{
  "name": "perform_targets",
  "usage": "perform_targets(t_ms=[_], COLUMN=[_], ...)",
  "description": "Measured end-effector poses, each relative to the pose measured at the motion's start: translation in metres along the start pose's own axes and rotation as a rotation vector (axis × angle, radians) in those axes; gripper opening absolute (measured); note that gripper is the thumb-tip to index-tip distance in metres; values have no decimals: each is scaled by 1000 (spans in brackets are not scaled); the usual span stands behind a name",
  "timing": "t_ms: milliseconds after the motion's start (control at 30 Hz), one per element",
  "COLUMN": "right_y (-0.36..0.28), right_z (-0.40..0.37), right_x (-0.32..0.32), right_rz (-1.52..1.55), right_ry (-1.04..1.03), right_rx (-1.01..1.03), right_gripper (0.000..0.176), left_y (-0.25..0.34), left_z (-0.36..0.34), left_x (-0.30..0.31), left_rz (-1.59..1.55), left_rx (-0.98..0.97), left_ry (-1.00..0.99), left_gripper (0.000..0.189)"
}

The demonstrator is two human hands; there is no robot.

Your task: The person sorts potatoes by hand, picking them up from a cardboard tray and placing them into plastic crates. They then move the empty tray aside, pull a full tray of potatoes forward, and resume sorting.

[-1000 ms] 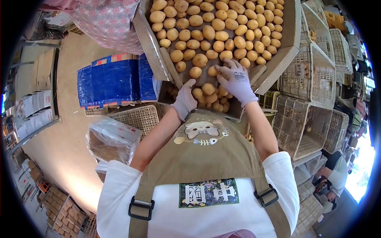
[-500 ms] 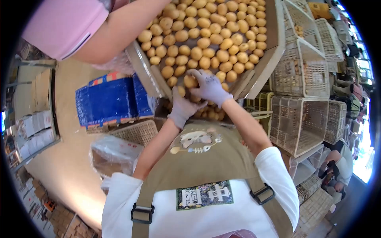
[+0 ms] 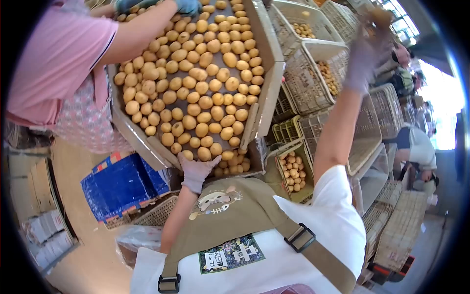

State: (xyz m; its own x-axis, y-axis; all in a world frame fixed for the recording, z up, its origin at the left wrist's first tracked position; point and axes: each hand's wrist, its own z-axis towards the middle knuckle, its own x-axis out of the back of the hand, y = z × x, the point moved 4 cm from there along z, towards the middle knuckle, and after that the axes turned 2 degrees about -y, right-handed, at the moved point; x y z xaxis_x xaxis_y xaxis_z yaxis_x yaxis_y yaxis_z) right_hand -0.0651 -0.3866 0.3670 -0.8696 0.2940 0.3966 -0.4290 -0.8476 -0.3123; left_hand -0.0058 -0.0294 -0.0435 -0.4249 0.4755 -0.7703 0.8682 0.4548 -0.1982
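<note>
A large slanted tray (image 3: 267, 93) is covered with yellow-brown potatoes (image 3: 200, 93). My left hand (image 3: 196, 169), in a grey glove, rests at the tray's lower opening with its fingers spread against the lowest potatoes. A box (image 3: 257, 157) under that opening holds more potatoes. My right hand (image 3: 366, 49), also gloved, is raised high to the right over the stacked plastic crates (image 3: 313, 73); it is blurred, with what looks like a potato (image 3: 380, 15) at its fingertips.
A co-worker in a pink top (image 3: 54, 59) reaches a gloved hand (image 3: 186, 6) over the tray's far side. A green crate (image 3: 293, 171) of potatoes stands low on the right. A blue box (image 3: 122, 183) sits at left. Another person (image 3: 416, 147) bends at far right.
My right hand left the tray's opening and swung up and right over the crates. My view turned right. My left hand stays at the opening. The co-worker's arm has come over the tray.
</note>
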Motion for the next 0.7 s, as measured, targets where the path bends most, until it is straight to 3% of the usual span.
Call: perform_targets(t_ms=[33, 100, 133, 167, 233, 300, 367, 433, 467, 500, 567, 600, 700], right_y=[5, 14, 4, -3, -13, -23, -28, -51, -51, -61, -92, -98, -95], right_z=[-9, -28, -58, -95, -192, -275, -296, -278, -290, -303, -325, -337, -349], right_x=[-6, -16, -27, -43, -71, -75, -76, -89, -92, -98, -104, -110, -107], right_rz=[-7, -27, 136, 284, 288, 39, -249, -197, -50, 33, -146, -317, -293], right_ry=[-66, -198, -328, -450, -731, -1069, -1385, -1642, -1324, -1240, -1538, -1482, -1294], right_rx=[-23, -66, -64, -15, 204, 407, 564, 76, 204, 285, 361, 448, 560], right_gripper=[71, 68, 67, 58, 51, 40, 30, 21, 19, 22, 25, 24, 23], left_y=[0, -4, -3, -4, -3, -5, -4, -5, -6, -8, -8, -8, -9], left_z=[-2, -14, -10, -12, -11, -9, -11, -5, -4, -3, -1, -2, -2], left_x=[-2, -28, -27, -31, -26, -21, -24, -16, -16, -16, -13, -15, -16], left_rz=[0, 182, 151, 181, 131, 48, 84, 55, 35, 26, -7, -13, -27], left_rx=[-6, -54, -16, -23, -55, -60, -63, -62, -55, -70, -63, -74, -73], left_ry=[27, -111, -132, -156, -91, -49, -93, -100, -88, -64, -61, -23, 19], left_gripper=[94, 87, 83, 83, 80, 78, 81, 84, 86, 98, 100, 98, 93])
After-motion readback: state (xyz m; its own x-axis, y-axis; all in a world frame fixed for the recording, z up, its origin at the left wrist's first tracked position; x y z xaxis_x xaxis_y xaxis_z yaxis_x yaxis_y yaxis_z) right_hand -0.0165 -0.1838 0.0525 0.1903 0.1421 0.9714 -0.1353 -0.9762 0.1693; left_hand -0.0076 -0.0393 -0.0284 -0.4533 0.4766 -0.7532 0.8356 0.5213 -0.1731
